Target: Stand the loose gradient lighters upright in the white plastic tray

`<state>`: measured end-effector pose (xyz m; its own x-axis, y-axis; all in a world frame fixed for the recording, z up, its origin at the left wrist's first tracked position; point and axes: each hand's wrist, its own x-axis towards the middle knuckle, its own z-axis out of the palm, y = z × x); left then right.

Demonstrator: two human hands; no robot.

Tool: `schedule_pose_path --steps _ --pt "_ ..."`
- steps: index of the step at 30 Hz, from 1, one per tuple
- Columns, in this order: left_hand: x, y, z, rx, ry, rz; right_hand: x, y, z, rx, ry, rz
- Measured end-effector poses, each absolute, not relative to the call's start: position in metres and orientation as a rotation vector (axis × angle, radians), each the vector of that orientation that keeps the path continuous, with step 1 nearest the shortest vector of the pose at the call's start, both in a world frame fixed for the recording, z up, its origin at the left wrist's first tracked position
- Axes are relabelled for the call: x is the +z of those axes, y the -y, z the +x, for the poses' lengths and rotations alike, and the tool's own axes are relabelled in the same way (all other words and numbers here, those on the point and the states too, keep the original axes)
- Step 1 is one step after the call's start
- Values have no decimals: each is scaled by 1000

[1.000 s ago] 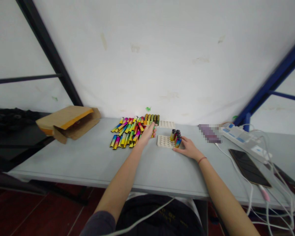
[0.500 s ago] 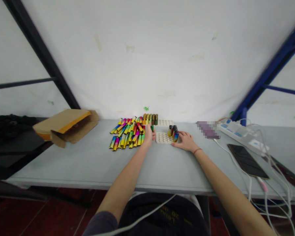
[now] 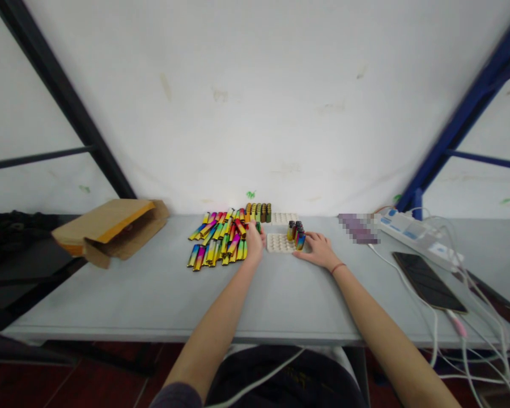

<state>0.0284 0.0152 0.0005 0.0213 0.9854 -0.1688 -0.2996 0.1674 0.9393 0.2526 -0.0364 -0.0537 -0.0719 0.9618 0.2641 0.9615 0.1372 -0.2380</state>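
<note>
In the middle of the frame, the left hand (image 3: 254, 245) stands at the right edge of a loose pile of colourful lighters (image 3: 217, 243). Its fingers are together and closed around one lighter (image 3: 258, 227), and only the top of this lighter shows above them. The right hand (image 3: 318, 251) lies on the worktop (image 3: 289, 297) with the fingers apart, and its fingertips touch a small group of upright lighters (image 3: 296, 235). These lighters stand in the right part of a white tray (image 3: 278, 243). Behind this tray is another white tray (image 3: 284, 218), and just left of it is a row of standing lighters (image 3: 258, 212). A cardboard box (image 3: 110, 232) lies at the left of the worktop. At the right are a power strip (image 3: 416, 238), a phone (image 3: 429, 281) and white cables (image 3: 433, 328).
</note>
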Motion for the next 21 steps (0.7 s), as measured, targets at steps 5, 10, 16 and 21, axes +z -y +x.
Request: schedule_pose_path --steps 5,10,16,21 --pt "9 -9 31 1268 -1035 740 -49 34 246 -13 2102 -1959" --pt "18 -9 31 1273 -1011 728 -46 35 241 -4 2090 -1991" --pt "12 -8 35 1273 -1003 759 -44 40 241 22 2067 -1973" --pt "-6 -11 41 1243 -1016 1122 -44 40 245 43 2082 -1939"
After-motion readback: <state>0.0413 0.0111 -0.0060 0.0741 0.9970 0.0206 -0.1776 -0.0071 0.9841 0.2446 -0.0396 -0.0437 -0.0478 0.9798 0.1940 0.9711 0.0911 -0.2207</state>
